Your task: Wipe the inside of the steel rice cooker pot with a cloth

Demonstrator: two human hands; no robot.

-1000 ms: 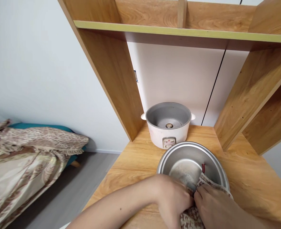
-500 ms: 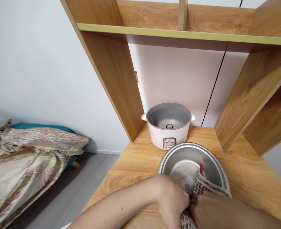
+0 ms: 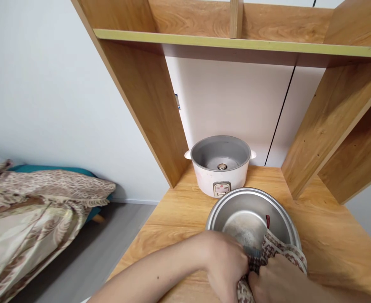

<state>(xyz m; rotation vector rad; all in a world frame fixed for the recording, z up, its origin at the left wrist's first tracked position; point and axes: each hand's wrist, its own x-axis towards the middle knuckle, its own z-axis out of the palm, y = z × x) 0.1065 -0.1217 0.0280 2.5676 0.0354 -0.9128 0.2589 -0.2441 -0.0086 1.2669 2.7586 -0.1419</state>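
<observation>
Left grip (image 3: 227,266) and right grip (image 3: 275,281) clench the bunched cloth (image 3: 272,244), likely so it can't slip. Below and just beyond my grip, the metal pot (image 3: 231,212); farther, the cooker body (image 3: 203,180), seemingly leaving me elbow room.

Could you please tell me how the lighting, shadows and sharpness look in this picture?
Head view: light soft and mostly even, with a pale sheen on the rim of the metal pot; head view: shelf underside dimmed, soft shadow on the wall beside the bed; head view: white cooker fairly crisp, right hand seemingly a little softer.
</observation>
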